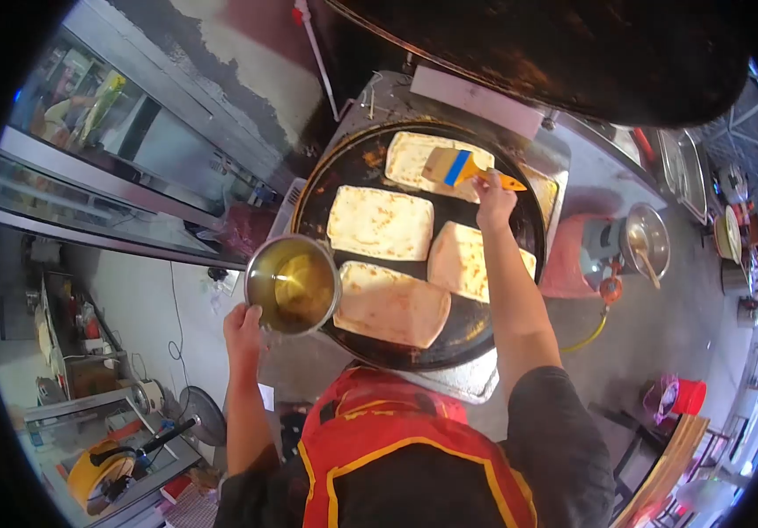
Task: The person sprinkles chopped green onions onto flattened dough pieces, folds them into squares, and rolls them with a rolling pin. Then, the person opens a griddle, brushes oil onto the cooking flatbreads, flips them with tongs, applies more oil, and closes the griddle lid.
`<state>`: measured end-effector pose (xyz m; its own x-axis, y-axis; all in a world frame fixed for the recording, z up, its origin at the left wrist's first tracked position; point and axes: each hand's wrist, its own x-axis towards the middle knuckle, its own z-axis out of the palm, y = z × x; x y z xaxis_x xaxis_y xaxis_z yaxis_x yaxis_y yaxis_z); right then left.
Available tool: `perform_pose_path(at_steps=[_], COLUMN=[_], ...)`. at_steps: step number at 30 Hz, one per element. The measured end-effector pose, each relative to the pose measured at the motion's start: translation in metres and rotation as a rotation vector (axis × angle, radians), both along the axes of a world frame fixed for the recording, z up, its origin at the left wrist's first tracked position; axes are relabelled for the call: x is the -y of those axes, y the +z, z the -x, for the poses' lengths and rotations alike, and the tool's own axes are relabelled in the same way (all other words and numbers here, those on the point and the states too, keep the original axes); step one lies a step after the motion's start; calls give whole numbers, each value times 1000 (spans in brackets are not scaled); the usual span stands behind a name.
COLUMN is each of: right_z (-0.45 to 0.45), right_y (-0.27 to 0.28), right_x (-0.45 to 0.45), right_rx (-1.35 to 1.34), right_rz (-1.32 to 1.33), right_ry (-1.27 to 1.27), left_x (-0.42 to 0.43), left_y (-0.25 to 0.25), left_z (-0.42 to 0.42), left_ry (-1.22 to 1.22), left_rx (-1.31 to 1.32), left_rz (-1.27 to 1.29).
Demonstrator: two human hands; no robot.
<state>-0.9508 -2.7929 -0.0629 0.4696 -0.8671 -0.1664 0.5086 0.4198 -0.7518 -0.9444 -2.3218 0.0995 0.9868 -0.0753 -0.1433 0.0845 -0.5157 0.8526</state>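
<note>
My right hand (pixel 494 201) grips the orange handle of a brush (pixel 463 168) with a blue band. The bristles lie on the farthest flatbread (pixel 407 158) on the round dark griddle (pixel 309 198). My left hand (pixel 242 324) holds a metal bowl (pixel 264 327) of yellowish liquid (pixel 300 286) by its near left edge, over the griddle's left rim. Three more flatbreads lie on the griddle: one at the middle left (pixel 379 223), one at the front (pixel 392 305), and one at the right (pixel 458 262), partly hidden by my right forearm.
A large dark lid (pixel 573 53) hangs above the griddle's far side. To the right are a metal bowl (pixel 646 236) with a spoon and a pink-red covered object (pixel 570 255). Glass panels (pixel 115 189) stand at the left. A red bucket (pixel 689 396) sits at the lower right.
</note>
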Motion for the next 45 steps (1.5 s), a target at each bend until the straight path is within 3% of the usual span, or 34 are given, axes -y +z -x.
perform_pose_path(at_steps=[2, 4, 6, 8, 9, 10, 12, 14, 16, 17, 18, 20, 22, 23, 26, 28, 31, 34, 36, 38, 41, 45], right_z=[-26, -3, 37, 66, 70, 68, 38, 4, 7, 29, 45, 87, 109, 112, 130, 174, 207, 169, 115, 73, 28, 66], right_y=[-7, -15, 9, 15, 55, 44, 15, 17, -20, -27, -2, 39, 73, 87, 60, 28, 73, 59, 68, 48, 91, 88], right_x=[1, 14, 24, 16, -25, -53, -123, -186, -181, -161, -154, -149, -182, -210, -271, -256, -227, -232, -277, -324, -380, -356], right_rx=[-194, -289, -480, -289, -365, -544, -483, -312, -431, -684, -739, -580, -468, -537, -635, -777, -1031, -1025, -1360, -1134, -1061, -1027], right_rz=[-60, 196, 187, 281, 290, 268, 255, 35, 290, 341, 308, 254, 231, 163, 21, 206, 388, 856, 900, 1348, 1092, 517], right_ry=[-5, -54, -102, -256, -192, -116, 58, 132, 18, 33, -53, -131, -57, -23, 117, -59, -221, -321, 16, 185, 483, 240], left_x=[-10, -29, -46, -64, -73, -73, -58, -65, -90, -98, -100, -100, -97, -98, -97, -101, -100, -99, -99, -89, -82, -85], left_y=[2, -1, -13, -38, -46, -39, -18, -24, -49, -55, -55, -52, -48, -51, -50, -54, -63, -81, -87, -66, -49, -53], left_z=[1, -7, -23, -52, -64, -73, -93, -120, -152, -164, -174, -189, -195, -199, -208, -213, -221, -225, -228, -221, -210, -213], left_ry=[92, 42, -24, 24, 45, 19, -16, -89, -189, -227, -241, -249, -247, -255, -267, -306, -325, -310, -323, -326, -320, -349], left_rx=[-113, -148, -167, -221, -257, -242, -207, -183, -163, -154, -146, -156, -180, -186, -224, -206, -207, -298, -339, -329, -342, -303], left_rz=[146, 169, 144, 220, 249, 187, 157, 182, 160, 143, 113, 112, 160, 181, 147, 82, 83, 217, 285, 244, 251, 200])
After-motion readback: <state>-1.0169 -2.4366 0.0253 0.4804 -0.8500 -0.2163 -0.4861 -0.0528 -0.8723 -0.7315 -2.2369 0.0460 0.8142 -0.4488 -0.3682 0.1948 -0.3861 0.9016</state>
